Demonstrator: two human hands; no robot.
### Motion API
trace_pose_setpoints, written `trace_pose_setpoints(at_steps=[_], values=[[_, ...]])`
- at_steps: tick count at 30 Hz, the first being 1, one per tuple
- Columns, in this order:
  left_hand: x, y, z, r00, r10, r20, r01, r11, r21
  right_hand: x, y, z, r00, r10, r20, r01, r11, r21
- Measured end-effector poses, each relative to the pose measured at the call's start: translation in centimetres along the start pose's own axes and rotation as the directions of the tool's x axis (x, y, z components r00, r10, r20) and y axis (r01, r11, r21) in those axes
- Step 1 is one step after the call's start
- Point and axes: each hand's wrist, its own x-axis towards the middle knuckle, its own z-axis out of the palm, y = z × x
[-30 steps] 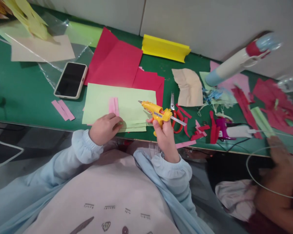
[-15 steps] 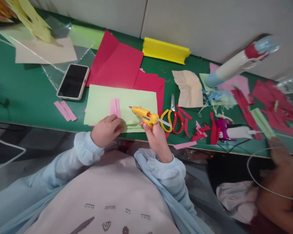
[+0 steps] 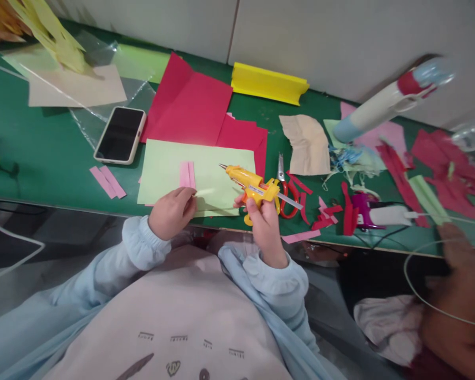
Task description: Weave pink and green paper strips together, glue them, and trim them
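My right hand (image 3: 263,224) grips a yellow glue gun (image 3: 250,182) with its nozzle pointing left, over the right part of a light green paper sheet (image 3: 206,163). My left hand (image 3: 172,211) is closed in a pinch on a thin green paper strip (image 3: 206,192) at the sheet's near edge. Two pink strips (image 3: 186,174) lie on the green sheet just above my left hand. Both sleeves are light blue.
A green table (image 3: 43,153) holds a phone (image 3: 120,135), red paper (image 3: 190,105), a yellow folded piece (image 3: 267,83), scissors (image 3: 283,190), loose pink strips (image 3: 107,182) and red scraps (image 3: 439,163). Another person's hand (image 3: 459,285) with a wire hoop is at the lower right.
My right hand moved the glue gun left toward the strip half a second ago, then drew it back to the right. My left hand stayed on the strip.
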Motion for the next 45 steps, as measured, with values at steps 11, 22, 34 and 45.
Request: trace_pose_setpoints(at_steps=[11,22,34,45], values=[[-0.6,-0.8,0.2,0.994,-0.049,-0.096,0.044,0.997,-0.058,-2.5,-1.0,-1.5,0.934,0.248,0.259,-0.177,0.947,-0.268],[-0.9,-1.4,0.4,0.996,-0.042,-0.075,0.034,0.994,-0.106,-2.4,-1.9,0.5,0.922,0.243,0.301,-0.067,0.867,-0.494],[-0.9,-1.3,0.5,0.994,-0.025,-0.106,0.016,0.996,-0.086,-2.2,-1.6,0.7,0.919,0.25,0.305,-0.052,0.844,-0.534],[-0.8,-1.6,0.5,0.998,-0.021,-0.066,0.015,0.996,-0.086,-2.3,-1.7,0.6,0.923,0.237,0.304,-0.042,0.845,-0.533]])
